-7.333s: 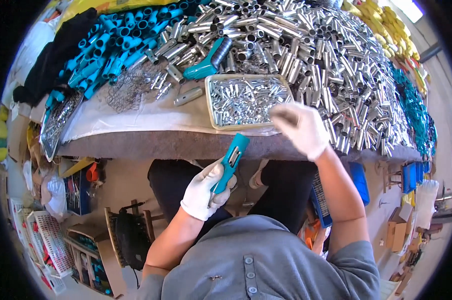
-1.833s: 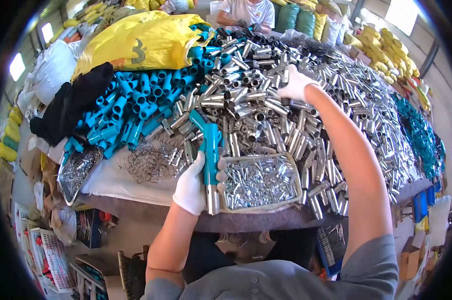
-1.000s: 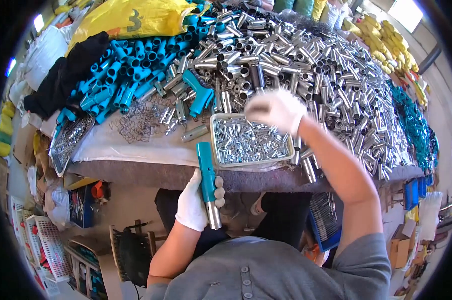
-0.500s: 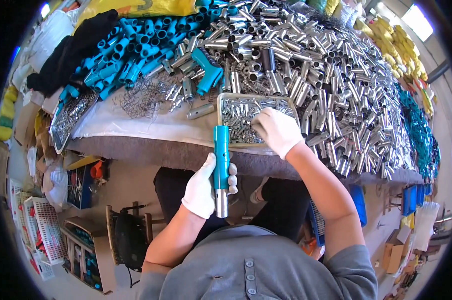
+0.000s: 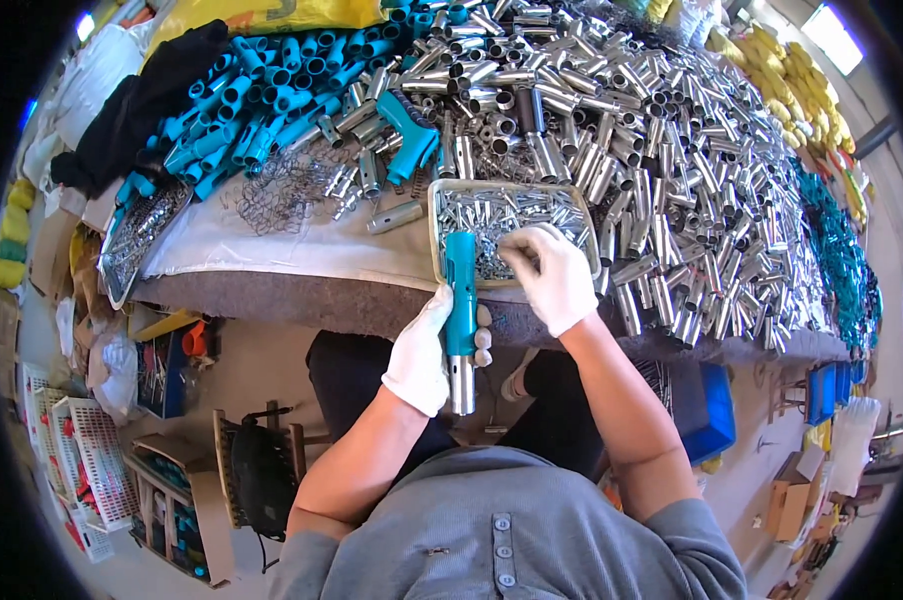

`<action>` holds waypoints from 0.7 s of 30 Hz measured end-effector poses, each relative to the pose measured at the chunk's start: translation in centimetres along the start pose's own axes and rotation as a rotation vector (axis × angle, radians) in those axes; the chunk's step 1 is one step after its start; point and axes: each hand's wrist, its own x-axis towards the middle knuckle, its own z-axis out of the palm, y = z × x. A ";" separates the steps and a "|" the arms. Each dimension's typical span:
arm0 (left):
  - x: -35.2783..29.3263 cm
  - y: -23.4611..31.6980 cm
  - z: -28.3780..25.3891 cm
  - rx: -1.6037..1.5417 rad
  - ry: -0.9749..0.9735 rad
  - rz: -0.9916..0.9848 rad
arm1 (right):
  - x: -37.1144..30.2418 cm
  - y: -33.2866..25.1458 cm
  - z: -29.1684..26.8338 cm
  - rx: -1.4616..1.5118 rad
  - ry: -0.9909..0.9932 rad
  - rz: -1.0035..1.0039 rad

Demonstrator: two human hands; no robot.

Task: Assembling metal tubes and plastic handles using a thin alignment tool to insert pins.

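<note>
Wearing a white glove, my left hand [image 5: 422, 355] is wrapped round a teal sleeve [image 5: 462, 305] with a shiny metal tube [image 5: 462, 385] sticking out of its lower end. The piece stands nearly upright in front of the table edge, its top overlapping the tray. My right hand [image 5: 552, 275], gloved too, hovers over the right part of a shallow tray [image 5: 435, 225] full of small metal pins. Its thumb and forefinger are pinched together; anything between them is too small to make out.
Heaped metal tubes [image 5: 672, 200] cover the table's right and middle. Teal sleeves [image 5: 272, 90] pile up at the back left, near wire springs [image 5: 277, 190]. A teal angled handle [image 5: 409, 140] lies behind the tray. Below stand a chair [image 5: 262, 470], white baskets [image 5: 97, 460] and a blue crate [image 5: 707, 410].
My left hand has moved the teal sleeve and tube up and to the right, closer to the tray. My right hand has drawn back slightly toward me, its fingers now pinched.
</note>
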 end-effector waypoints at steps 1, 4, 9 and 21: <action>-0.1 0.1 0.0 -0.012 0.002 -0.013 | 0.1 0.3 -0.4 -0.030 0.007 -0.019; -0.4 0.6 -0.4 -0.057 0.001 -0.037 | 0.8 2.2 -1.8 -0.050 -0.003 -0.014; -0.6 0.3 -0.7 -0.054 -0.019 0.007 | 2.1 1.9 -1.4 -0.161 -0.353 -0.076; -0.8 0.0 -0.5 -0.034 0.000 0.016 | 1.9 2.1 -0.5 -0.122 -0.272 -0.029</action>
